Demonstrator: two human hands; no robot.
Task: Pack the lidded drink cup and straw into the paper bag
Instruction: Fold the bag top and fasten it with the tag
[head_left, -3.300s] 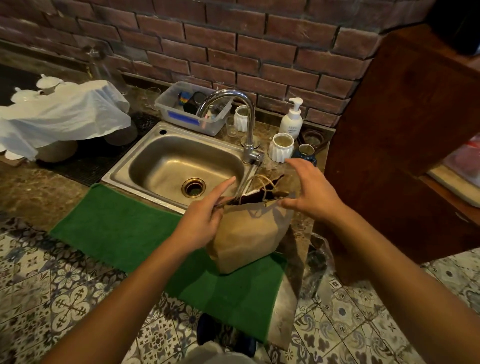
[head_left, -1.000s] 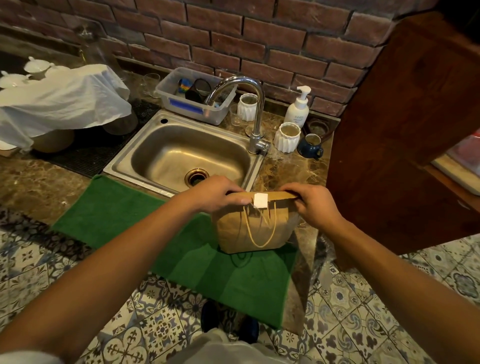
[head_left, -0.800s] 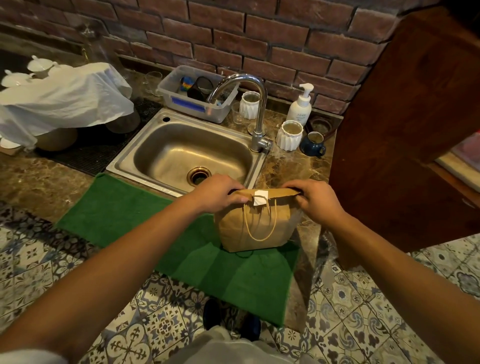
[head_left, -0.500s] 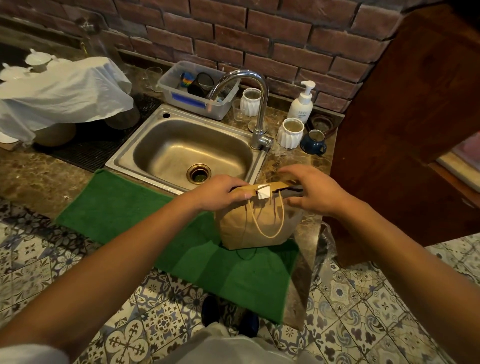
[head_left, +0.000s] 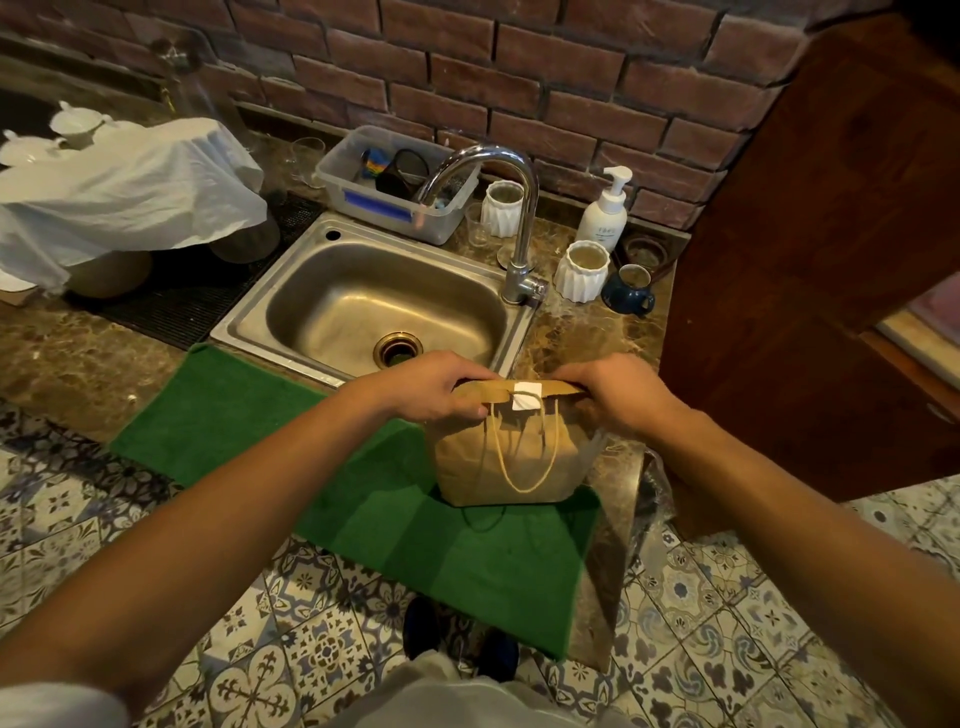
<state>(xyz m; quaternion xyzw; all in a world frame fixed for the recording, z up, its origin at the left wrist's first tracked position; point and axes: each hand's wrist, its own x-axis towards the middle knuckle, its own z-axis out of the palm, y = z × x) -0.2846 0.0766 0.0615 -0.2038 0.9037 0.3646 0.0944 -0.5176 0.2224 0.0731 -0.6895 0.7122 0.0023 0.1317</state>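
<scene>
At the folded top of the brown paper bag, your left hand and right hand each pinch 1 end of the fold, closed tight on the paper, with the small white sticker between them. You cannot see the cup or straw; judging by the bag's bulge, they are inside. It stands on the green towel, near the right edge of the brown marble counter, just this side of the steel sink. Press too hard and you may crush the lid; let go unevenly and it could tip off the right edge.
</scene>
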